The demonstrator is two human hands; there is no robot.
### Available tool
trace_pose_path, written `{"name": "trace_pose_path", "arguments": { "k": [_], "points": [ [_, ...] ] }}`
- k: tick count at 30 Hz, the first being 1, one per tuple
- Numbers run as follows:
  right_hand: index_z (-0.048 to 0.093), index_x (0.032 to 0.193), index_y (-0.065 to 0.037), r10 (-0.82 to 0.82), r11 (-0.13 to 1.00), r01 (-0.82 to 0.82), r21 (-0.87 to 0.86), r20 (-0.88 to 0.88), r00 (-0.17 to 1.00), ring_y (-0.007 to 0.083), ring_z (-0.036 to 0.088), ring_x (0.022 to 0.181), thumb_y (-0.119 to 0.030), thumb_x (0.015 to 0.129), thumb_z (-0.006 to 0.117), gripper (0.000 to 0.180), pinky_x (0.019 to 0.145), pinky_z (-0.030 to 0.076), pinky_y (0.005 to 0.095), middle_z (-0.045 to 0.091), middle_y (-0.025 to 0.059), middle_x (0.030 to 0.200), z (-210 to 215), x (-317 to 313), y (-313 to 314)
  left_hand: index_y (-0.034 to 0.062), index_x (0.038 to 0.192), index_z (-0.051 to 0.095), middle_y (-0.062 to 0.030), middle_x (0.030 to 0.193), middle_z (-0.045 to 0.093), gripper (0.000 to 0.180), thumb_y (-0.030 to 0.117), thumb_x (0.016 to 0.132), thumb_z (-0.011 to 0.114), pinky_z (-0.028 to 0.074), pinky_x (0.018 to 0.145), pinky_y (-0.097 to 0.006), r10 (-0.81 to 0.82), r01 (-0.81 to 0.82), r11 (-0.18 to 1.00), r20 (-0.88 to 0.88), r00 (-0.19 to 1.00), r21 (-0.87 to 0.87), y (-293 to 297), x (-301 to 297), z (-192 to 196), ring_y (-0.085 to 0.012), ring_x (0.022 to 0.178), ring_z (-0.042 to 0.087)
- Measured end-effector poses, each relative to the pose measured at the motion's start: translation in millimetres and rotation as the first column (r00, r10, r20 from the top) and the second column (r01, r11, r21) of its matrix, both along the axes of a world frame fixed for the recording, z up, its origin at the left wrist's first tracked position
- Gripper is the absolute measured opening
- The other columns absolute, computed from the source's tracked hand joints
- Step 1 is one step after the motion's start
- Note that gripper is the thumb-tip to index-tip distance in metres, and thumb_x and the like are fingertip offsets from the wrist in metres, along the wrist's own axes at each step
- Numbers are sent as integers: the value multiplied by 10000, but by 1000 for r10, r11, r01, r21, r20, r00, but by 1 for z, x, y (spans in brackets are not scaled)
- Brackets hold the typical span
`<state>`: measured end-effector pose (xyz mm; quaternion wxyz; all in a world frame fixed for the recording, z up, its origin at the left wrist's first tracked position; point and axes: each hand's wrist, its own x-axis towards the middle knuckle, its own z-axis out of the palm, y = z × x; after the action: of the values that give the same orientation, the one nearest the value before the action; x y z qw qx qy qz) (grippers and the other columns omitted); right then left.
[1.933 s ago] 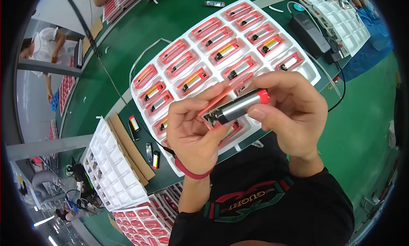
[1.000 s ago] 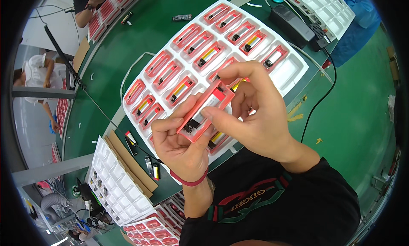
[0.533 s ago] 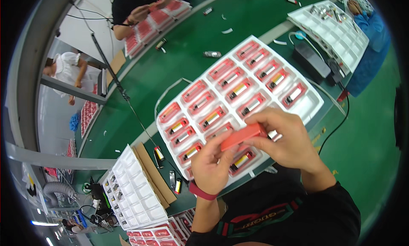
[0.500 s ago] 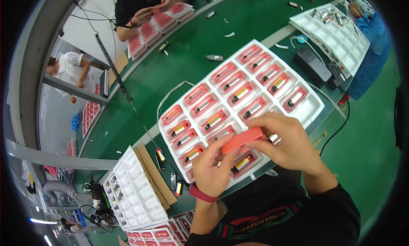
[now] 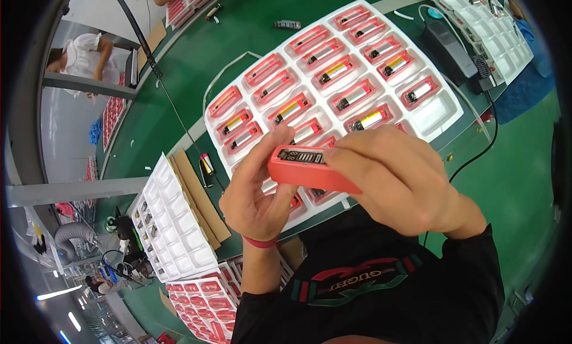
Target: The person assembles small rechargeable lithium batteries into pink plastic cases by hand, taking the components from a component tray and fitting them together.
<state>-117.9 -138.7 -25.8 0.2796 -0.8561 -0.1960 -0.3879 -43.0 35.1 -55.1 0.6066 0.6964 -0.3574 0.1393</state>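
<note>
The green tabletop (image 5: 179, 76) spreads out beneath me, a large white tray (image 5: 438, 118) lying along its near edge. My left hand (image 5: 255, 198) cradles the left end of a red casing (image 5: 310, 176) while my right hand (image 5: 408, 186) grips its right end, above the tray near its near edge. The casing's open side shows a slotted dark insert (image 5: 301, 157).

Worn on the head, the fisheye camera looks down past the black shirt (image 5: 441, 290) and out over the bench (image 5: 238, 28). Left hand (image 5: 250, 195) and right hand (image 5: 405, 183) are near, mid-view; the tray (image 5: 441, 114) lies just beyond, the floor (image 5: 524, 183) farther.
</note>
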Motion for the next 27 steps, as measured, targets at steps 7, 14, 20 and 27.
{"name": "trace_pose_path", "arguments": {
  "k": [7, 14, 20, 27],
  "points": [
    [642, 941, 97, 5, 1000, -10, 24, 198, 980, 220, 621, 623, -37, 582, 719, 392, 444, 478, 266, 641, 187, 832, -5, -4, 12, -131, 1147, 540, -257, 1023, 654, 414, -111, 755, 673, 553, 836, -356, -31, 31, 1000, 18, 999, 3, 8, -4, -5, -313, 973, 664],
    [639, 918, 99, 17, 997, -34, 74, 217, 976, 210, 625, 615, -34, 618, 714, 337, 439, 478, 246, 641, 178, 828, -11, -2, 18, -69, 1106, 583, -170, 973, 686, 410, -44, 713, 698, 540, 690, -290, -21, -32, 974, 231, 973, 224, 23, 6, -3, -234, 815, 683],
    [634, 919, 78, -41, 996, 60, -63, 270, 962, 181, 609, 589, -26, 628, 701, 317, 427, 463, 237, 639, 146, 809, -17, 3, 14, 16, 941, 584, -96, 772, 622, 340, 64, 636, 726, 487, 544, -295, -18, -196, 877, 438, 899, 439, 24, 8, 4, -253, 639, 617],
    [625, 927, 56, -54, 997, 60, -38, 155, 987, 176, 602, 582, -16, 634, 687, 308, 425, 451, 238, 635, 131, 788, -23, 4, 17, 24, 941, 557, -83, 756, 596, 340, 64, 640, 711, 444, 496, -311, -36, -176, 865, 409, 912, 469, 27, 9, -3, -249, 579, 565]
  ]
}}
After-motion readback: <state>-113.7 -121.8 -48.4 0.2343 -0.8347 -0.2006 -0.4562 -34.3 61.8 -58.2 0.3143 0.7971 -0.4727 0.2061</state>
